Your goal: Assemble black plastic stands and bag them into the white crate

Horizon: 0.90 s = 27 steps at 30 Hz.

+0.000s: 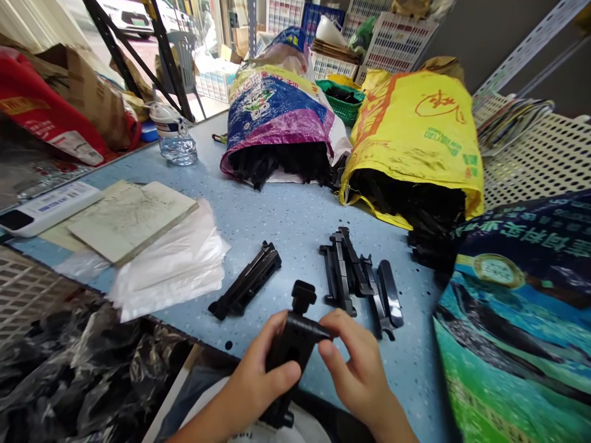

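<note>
In the lower middle, my left hand is wrapped round a black plastic holder that resembles a phone clamp, its thumb lying across the body. A squared tab sticks up at the holder's top. My right hand pinches the tapered end at the holder's upper right side. Beyond my left hand, a similar black plastic assembly lies slantwise on the table. To the right, beyond my right hand, several loose black plastic parts lie grouped together. My palms and fingers hide part of the holder.
The blue speckled table bears a stack of clear plastic bags under a board. A purple-blue sack and a yellow sack spill black parts. A water bottle stands back left; a teal sack borders the right.
</note>
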Tool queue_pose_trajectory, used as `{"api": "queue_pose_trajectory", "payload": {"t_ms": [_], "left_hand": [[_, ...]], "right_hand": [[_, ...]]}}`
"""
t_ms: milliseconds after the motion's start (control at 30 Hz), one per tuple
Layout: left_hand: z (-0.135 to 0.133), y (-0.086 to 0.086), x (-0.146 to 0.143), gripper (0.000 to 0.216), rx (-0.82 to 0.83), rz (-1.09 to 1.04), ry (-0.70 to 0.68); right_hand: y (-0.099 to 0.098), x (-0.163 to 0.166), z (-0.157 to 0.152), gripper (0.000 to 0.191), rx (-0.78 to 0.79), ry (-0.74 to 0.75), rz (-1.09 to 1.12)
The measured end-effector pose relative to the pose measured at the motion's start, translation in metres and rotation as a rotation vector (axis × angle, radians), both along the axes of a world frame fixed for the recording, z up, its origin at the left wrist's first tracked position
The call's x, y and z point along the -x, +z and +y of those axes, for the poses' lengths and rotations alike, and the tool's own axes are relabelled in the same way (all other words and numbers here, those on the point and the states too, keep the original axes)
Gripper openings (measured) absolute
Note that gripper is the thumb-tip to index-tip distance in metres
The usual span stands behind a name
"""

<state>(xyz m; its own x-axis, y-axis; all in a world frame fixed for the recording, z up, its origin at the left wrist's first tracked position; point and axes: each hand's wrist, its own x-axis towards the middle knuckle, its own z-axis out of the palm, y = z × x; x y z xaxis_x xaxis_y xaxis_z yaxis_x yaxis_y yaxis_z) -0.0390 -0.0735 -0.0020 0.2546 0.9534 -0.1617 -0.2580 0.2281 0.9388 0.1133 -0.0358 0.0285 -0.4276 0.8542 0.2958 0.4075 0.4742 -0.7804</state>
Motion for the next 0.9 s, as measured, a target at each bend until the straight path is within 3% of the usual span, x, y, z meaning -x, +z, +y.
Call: {"api": "queue_pose_trajectory", "payload": {"t_ms": [200,367,533,600,700,800,900], "left_hand": [[-0.007,-0.015,-0.002,0.070,-0.098,0.031,-0.018],[-0.003,-0.013,0.005,0.064,-0.347,0.255,-0.004],[0.022,-0.001,0.018,0.058,-0.803,0.317,-0.055],[0.028,0.001,0.020,0.057,-0.846,0.305,-0.113],[0.027,0.002,0.015,0.065,-0.646,0.288,-0.096],[0.024,0.003,0.005,0.055,-0.239,0.059,0.107],[0.028,0.005,-0.004,0.038,0.106,-0.228,0.296]], "right_hand": [[-0.012,0.023,-0.015,0.027,-0.131,-0.160,0.198],[-0.013,0.031,-0.033,0.038,0.138,-0.224,0.463],[-0.001,0.026,-0.044,0.045,0.400,-0.141,0.453],[0.001,0.022,-0.044,0.046,0.412,-0.120,0.448],[-0.001,0.013,-0.036,0.047,0.362,-0.149,0.425],[-0.011,0.005,-0.029,0.046,0.333,-0.156,0.316],[-0.026,0.005,-0.029,0.038,0.352,-0.060,0.133]]}}
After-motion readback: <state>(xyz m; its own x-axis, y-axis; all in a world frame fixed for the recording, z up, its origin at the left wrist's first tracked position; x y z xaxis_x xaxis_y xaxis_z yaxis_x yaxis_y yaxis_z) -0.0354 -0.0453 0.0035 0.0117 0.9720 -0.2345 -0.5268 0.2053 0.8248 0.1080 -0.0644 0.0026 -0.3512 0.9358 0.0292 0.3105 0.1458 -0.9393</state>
